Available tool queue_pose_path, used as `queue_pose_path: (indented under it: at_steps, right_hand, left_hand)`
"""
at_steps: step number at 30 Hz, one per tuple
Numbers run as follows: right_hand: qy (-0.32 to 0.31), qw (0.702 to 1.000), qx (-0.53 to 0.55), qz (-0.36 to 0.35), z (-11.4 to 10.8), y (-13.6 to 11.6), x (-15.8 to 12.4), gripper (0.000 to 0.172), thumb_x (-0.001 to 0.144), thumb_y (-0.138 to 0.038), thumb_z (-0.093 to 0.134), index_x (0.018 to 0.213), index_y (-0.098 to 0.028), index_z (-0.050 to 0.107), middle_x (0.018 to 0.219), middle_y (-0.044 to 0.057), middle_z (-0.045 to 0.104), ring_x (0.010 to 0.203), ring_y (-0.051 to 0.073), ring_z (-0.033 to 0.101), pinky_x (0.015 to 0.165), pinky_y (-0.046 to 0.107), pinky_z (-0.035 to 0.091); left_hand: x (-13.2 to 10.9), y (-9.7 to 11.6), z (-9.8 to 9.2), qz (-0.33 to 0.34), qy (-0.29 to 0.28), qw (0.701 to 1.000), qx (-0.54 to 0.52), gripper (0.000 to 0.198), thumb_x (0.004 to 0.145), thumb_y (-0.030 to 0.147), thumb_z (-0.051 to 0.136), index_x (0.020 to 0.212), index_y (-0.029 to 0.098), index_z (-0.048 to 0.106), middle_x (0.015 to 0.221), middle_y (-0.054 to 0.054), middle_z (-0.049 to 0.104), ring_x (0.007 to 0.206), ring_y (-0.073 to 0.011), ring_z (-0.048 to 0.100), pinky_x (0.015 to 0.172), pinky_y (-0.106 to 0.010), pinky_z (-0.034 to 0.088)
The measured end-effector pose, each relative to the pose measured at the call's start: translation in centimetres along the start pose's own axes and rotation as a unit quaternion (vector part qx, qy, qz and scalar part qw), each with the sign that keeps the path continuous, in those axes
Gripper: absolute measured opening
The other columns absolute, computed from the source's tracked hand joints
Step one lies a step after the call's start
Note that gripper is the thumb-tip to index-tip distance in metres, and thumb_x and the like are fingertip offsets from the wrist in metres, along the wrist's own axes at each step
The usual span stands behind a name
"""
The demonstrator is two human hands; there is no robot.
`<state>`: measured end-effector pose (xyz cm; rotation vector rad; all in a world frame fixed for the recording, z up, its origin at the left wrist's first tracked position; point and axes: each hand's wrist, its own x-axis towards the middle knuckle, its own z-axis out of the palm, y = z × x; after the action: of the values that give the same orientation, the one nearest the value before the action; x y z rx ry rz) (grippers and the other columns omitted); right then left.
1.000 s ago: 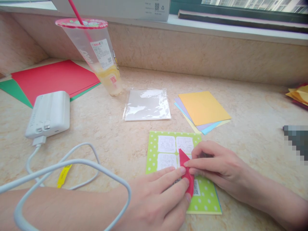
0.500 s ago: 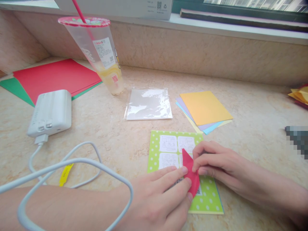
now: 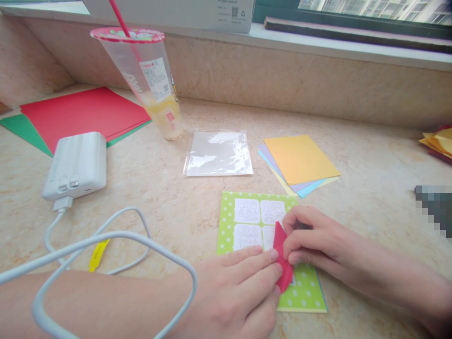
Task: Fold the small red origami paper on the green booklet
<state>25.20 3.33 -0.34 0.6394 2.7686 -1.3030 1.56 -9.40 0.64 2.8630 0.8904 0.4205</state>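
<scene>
So both hands, left hand and right hand, have fingers pinched on a small pointy red paper. It sits on a dotted green sheet, with a glossy plastic sleeve and a white cable nearby.

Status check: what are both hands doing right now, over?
Both pinch red folded paper: left hand, right hand. Paper over green dotted sheet. Loose white cable crosses left forearm, apart from paper.
</scene>
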Motion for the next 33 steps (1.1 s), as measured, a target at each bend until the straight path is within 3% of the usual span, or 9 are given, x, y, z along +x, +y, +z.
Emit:
queue_pose_path:
  at_steps: [9,18,26,30,33]
  right_hand:
    - [0.033,0.999,-0.03,-0.027,0.3,-0.1,0.0,0.023,0.105,-0.028,0.054,0.093,-0.027,0.073,0.102,0.003,0.062,0.097,0.019,0.059,0.084,0.031,0.051]
    - [-0.057,0.998,0.01,0.017,-1.6,-0.4,-1.0,0.029,0.101,-0.049,0.058,0.093,-0.029,0.077,0.106,0.001,0.064,0.098,0.018,0.06,0.088,0.031,0.048]
    - [-0.039,0.998,-0.023,0.039,-0.7,-0.1,-0.6,0.011,0.103,-0.035,0.059,0.105,-0.033,0.07,0.107,0.001,0.06,0.102,0.019,0.055,0.09,0.033,0.047]
    - [-0.034,0.999,-0.033,0.026,-0.7,0.1,-0.8,0.016,0.103,-0.033,0.059,0.112,-0.039,0.071,0.105,0.0,0.059,0.098,0.019,0.055,0.087,0.032,0.046]
    - [-0.039,0.998,-0.052,0.019,-0.8,0.0,-0.8,0.019,0.105,-0.037,0.055,0.108,-0.036,0.073,0.099,0.001,0.058,0.091,0.018,0.054,0.08,0.031,0.045]
  left_hand:
    - [0.3,-0.1,-0.4,0.006,-0.005,1.0,-0.004,0.043,0.105,0.016,0.033,0.125,0.002,0.068,0.131,-0.019,0.068,0.127,-0.0308,0.063,0.115,-0.042,0.046]
    - [-0.1,0.0,-0.3,-0.001,0.008,1.0,0.005,0.046,0.106,0.017,0.03,0.121,0.006,0.072,0.126,-0.015,0.072,0.122,-0.0279,0.066,0.112,-0.04,0.049]
    - [0.3,-0.3,-0.2,0.009,0.004,1.0,0.02,0.047,0.106,0.017,0.028,0.122,0.005,0.071,0.121,-0.015,0.072,0.121,-0.0286,0.065,0.114,-0.041,0.047]
    - [0.4,-0.5,-0.1,0.016,0.003,1.0,0.01,0.048,0.105,0.018,0.028,0.122,0.004,0.07,0.117,-0.016,0.073,0.119,-0.0291,0.066,0.112,-0.041,0.048]
    - [0.4,-0.4,-0.3,0.018,0.011,1.0,0.013,0.047,0.105,0.018,0.029,0.124,0.004,0.07,0.117,-0.016,0.073,0.118,-0.0291,0.067,0.11,-0.041,0.05]
